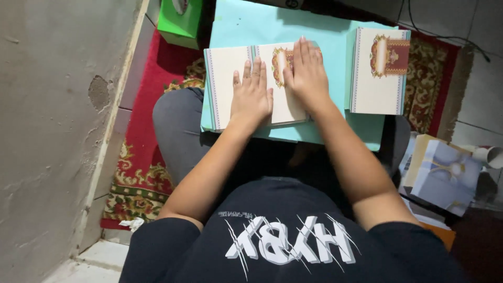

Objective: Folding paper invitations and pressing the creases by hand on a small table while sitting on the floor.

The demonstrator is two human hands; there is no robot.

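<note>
A stack of cream cards [226, 73] with an ornate red and gold emblem lies unfolded on a light blue board [293, 29] across my lap. My left hand [251, 94] rests flat on the middle of the top card, fingers together. My right hand [306, 73] presses flat on the card's right half, partly covering the emblem. Neither hand grips anything. A second stack of folded cards [378, 73] with the same emblem sits to the right on the board.
A green box [181, 21] stands at the far left on a red patterned rug [139, 173]. A grey wall [47, 131] runs along the left. Blue-grey booklets [445, 175] and a paper roll [488, 155] lie at the right.
</note>
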